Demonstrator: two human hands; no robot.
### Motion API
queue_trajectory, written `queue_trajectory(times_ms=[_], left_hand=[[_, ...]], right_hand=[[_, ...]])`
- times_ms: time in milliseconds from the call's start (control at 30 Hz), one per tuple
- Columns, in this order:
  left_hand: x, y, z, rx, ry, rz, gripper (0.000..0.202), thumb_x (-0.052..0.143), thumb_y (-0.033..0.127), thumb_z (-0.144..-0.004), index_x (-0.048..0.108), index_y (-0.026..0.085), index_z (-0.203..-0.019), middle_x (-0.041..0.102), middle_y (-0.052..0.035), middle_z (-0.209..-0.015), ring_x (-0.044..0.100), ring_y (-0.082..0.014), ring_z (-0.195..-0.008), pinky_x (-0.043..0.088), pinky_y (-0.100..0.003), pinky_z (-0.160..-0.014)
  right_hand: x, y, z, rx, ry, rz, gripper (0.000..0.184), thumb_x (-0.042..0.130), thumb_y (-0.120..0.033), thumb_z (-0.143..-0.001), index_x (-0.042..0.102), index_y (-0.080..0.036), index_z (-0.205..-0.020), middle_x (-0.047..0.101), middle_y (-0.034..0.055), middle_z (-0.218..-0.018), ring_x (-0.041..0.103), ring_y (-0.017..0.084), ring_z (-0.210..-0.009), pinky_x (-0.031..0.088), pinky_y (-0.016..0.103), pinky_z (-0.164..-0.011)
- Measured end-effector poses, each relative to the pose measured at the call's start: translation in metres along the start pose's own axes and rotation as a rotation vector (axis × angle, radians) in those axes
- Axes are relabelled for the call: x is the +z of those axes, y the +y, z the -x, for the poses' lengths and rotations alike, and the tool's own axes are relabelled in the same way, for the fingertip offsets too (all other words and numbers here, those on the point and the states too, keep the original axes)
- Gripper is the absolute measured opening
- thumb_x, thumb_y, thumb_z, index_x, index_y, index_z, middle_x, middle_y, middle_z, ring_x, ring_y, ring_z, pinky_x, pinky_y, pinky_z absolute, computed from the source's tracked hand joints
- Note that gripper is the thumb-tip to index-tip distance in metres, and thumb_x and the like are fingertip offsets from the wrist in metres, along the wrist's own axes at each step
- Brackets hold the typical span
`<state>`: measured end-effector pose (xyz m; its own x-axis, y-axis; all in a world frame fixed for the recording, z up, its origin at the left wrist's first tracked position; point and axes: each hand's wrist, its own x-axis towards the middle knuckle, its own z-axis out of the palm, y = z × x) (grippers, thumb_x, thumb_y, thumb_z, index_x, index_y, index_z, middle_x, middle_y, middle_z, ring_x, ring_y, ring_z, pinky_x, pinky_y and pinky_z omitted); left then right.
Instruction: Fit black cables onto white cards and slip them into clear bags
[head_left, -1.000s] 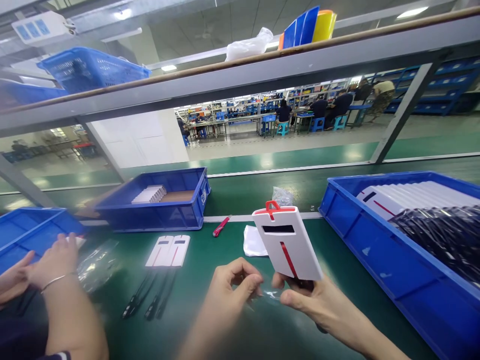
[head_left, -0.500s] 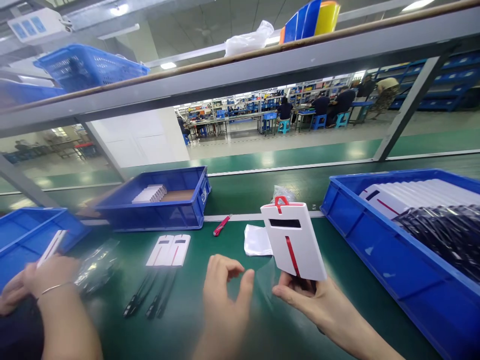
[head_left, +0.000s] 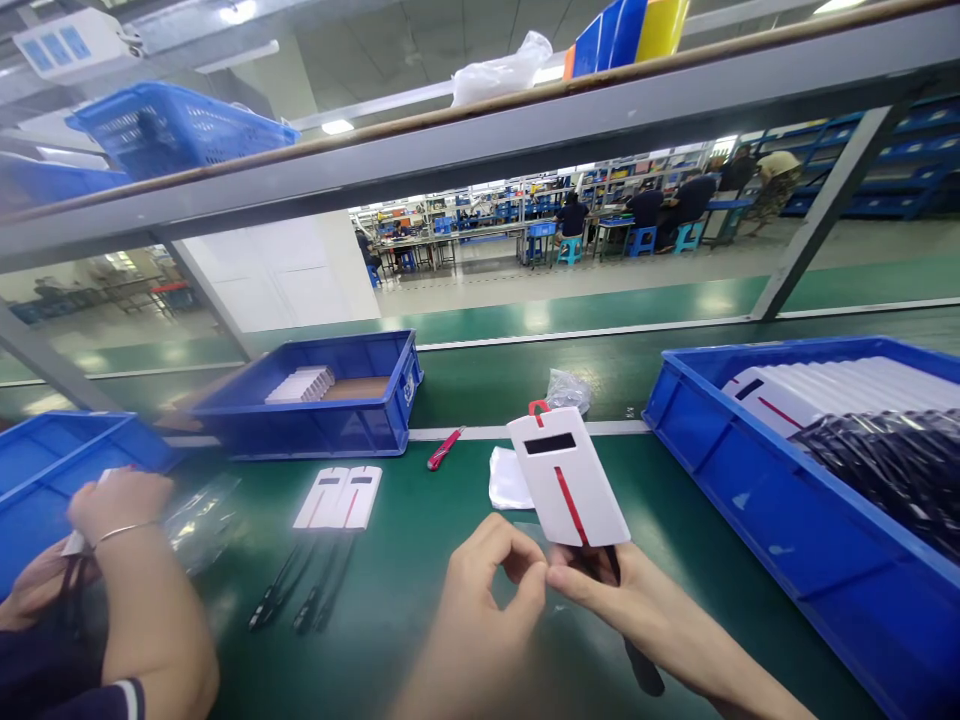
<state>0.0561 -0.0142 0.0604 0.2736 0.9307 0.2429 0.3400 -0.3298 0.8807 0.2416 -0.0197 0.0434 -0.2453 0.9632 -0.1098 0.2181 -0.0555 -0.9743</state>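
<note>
My right hand [head_left: 622, 590] holds a white flat device [head_left: 571, 480] by its lower end. The device has a dark window, a red stripe and a red loop on top; a black cable [head_left: 643, 668] hangs below the hand. My left hand [head_left: 499, 585] is closed in a pinch, its fingertips touching or almost touching my right thumb. Whatever the pinch holds is too small or hidden to make out; a faint clear film shows around the fingers. Behind the device lies a stack of clear bags [head_left: 508, 480].
Two similar devices [head_left: 339, 498] with black cables lie left of centre, near a red cutter [head_left: 445, 450]. Blue bins stand at right [head_left: 757, 530], back left [head_left: 300, 430] and far left [head_left: 45, 470]. A co-worker's hands [head_left: 112, 510] handle a white piece beside clear plastic [head_left: 202, 520].
My left hand has moved right to meet my right hand, and its open fingers have closed to a pinch. The device has shifted slightly left and tilted. The co-worker's hands have moved too.
</note>
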Motion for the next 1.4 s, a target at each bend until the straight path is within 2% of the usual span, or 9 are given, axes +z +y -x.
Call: queue_trajectory(times_ms=[233,367,567,767,900,1033,1167,1333,1400], left_hand=[[0.001,-0.007,0.006,0.137,0.069,-0.138,0.02,0.054,0.028,-0.092,0.068,0.028,-0.078,0.065,-0.0022,-0.073,0.064,-0.0198,-0.068,0.052,-0.032,-0.061],[0.017,-0.013,0.008,0.174,0.065,-0.104,0.018,0.055,0.029,-0.092,0.068,0.027,-0.079,0.064,-0.004,-0.073,0.064,-0.0204,-0.068,0.054,-0.032,-0.061],[0.028,-0.024,0.018,0.233,0.053,-0.045,0.017,0.056,0.032,-0.093,0.072,0.032,-0.088,0.068,-0.0047,-0.079,0.066,-0.0244,-0.075,0.055,-0.037,-0.069],[0.004,-0.042,0.009,0.144,0.079,0.024,0.022,0.052,0.04,-0.097,0.07,0.031,-0.102,0.071,-0.0076,-0.1,0.065,-0.0299,-0.099,0.053,-0.043,-0.086],[-0.003,-0.047,-0.006,0.082,-0.091,0.098,0.03,0.053,0.043,-0.096,0.067,0.022,-0.112,0.069,-0.0097,-0.116,0.062,-0.0279,-0.109,0.048,-0.039,-0.095],[0.0,-0.051,-0.01,-0.078,-0.346,0.229,0.027,0.065,0.044,-0.089,0.069,0.018,-0.097,0.072,-0.0066,-0.1,0.062,-0.0243,-0.098,0.046,-0.03,-0.084],[-0.005,-0.054,-0.01,-0.165,-0.266,0.212,0.023,0.07,0.034,-0.084,0.064,0.016,-0.071,0.064,-0.0008,-0.074,0.057,-0.0183,-0.081,0.04,-0.027,-0.076],[-0.009,-0.044,-0.014,-0.172,-0.313,0.209,0.013,0.077,0.028,-0.077,0.07,0.018,-0.082,0.07,-0.0013,-0.084,0.06,-0.0192,-0.086,0.04,-0.026,-0.078],[-0.007,-0.04,-0.016,-0.159,-0.316,0.217,0.012,0.078,0.027,-0.076,0.07,0.017,-0.077,0.07,-0.0009,-0.08,0.06,-0.0186,-0.083,0.04,-0.026,-0.078]], right_hand=[[-0.008,0.009,-0.01,-0.036,0.227,0.132,0.027,0.067,-0.047,-0.083,0.062,-0.021,-0.075,0.057,-0.0017,-0.07,0.056,0.017,-0.066,0.049,0.024,-0.059],[-0.001,0.01,-0.012,-0.019,0.122,0.088,0.022,0.067,-0.039,-0.083,0.064,-0.021,-0.095,0.067,0.0024,-0.092,0.064,0.022,-0.09,0.051,0.026,-0.078],[0.003,0.013,-0.014,0.065,-0.022,0.106,0.026,0.068,-0.042,-0.084,0.062,-0.019,-0.096,0.06,-0.0022,-0.079,0.054,0.016,-0.074,0.046,0.025,-0.067],[-0.006,0.007,-0.007,0.045,-0.098,0.14,0.013,0.062,-0.03,-0.087,0.059,-0.022,-0.096,0.053,-0.0044,-0.082,0.049,0.015,-0.076,0.041,0.024,-0.066],[-0.008,0.0,-0.001,0.048,-0.167,0.145,0.01,0.059,-0.023,-0.087,0.058,-0.024,-0.097,0.049,-0.0064,-0.079,0.043,0.013,-0.072,0.038,0.022,-0.064],[-0.01,-0.002,0.001,0.002,-0.209,0.187,0.005,0.059,-0.023,-0.09,0.058,-0.023,-0.095,0.046,-0.0077,-0.076,0.035,0.012,-0.068,0.033,0.022,-0.06],[-0.017,0.002,0.001,-0.031,-0.196,0.179,0.008,0.058,-0.023,-0.092,0.054,-0.024,-0.099,0.044,-0.0076,-0.079,0.033,0.012,-0.067,0.033,0.022,-0.06],[-0.017,0.006,0.001,-0.029,-0.201,0.198,0.006,0.058,-0.028,-0.094,0.054,-0.023,-0.096,0.038,-0.0078,-0.076,0.032,0.012,-0.068,0.031,0.022,-0.058],[-0.014,0.004,0.002,-0.025,-0.207,0.232,0.004,0.058,-0.025,-0.092,0.054,-0.024,-0.093,0.037,-0.0087,-0.073,0.03,0.012,-0.066,0.029,0.023,-0.056]])
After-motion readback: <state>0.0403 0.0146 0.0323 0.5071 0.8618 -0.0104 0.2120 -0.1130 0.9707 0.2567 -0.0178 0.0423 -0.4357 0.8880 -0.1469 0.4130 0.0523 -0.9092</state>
